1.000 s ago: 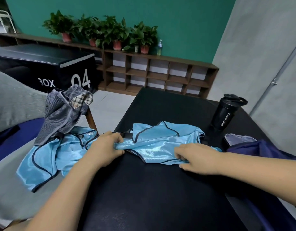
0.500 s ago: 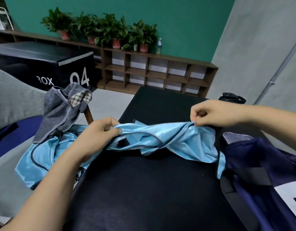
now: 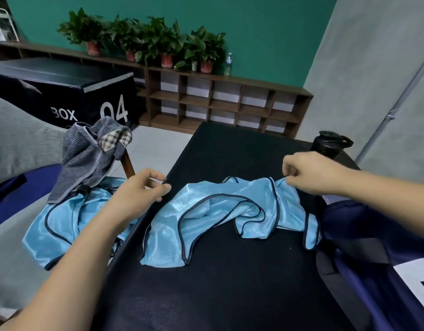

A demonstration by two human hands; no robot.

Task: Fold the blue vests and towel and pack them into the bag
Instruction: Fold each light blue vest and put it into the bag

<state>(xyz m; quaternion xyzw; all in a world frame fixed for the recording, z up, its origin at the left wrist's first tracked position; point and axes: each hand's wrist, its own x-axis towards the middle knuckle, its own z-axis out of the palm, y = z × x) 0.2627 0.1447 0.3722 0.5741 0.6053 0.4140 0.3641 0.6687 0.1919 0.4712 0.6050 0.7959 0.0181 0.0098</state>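
Vest [image 3: 213,218]: crumpled on the black table [image 3: 230,290], touching the bag [image 3: 364,235].
Right hand [image 3: 309,173]: pinches its upper hem.
Left hand [image 3: 139,194]: loosely curled, holding nothing.
Handling: light, limp, slippery fabric (probably slides); best pinched at the trimmed edges.

The left forearm [image 3: 74,254] comes up from the lower left, bare to the elbow, and the right forearm [image 3: 385,189] crosses in from the right side, bare as well. The left hand [image 3: 139,191] hovers back upward, fingers loosely bent, thumb stretched toward the forefinger with nothing between them. The right hand [image 3: 311,173] is farther forward, knuckles up, fingers curled under, thumb and forefinger nipping the dark-trimmed edge of the blue vest [image 3: 206,211].
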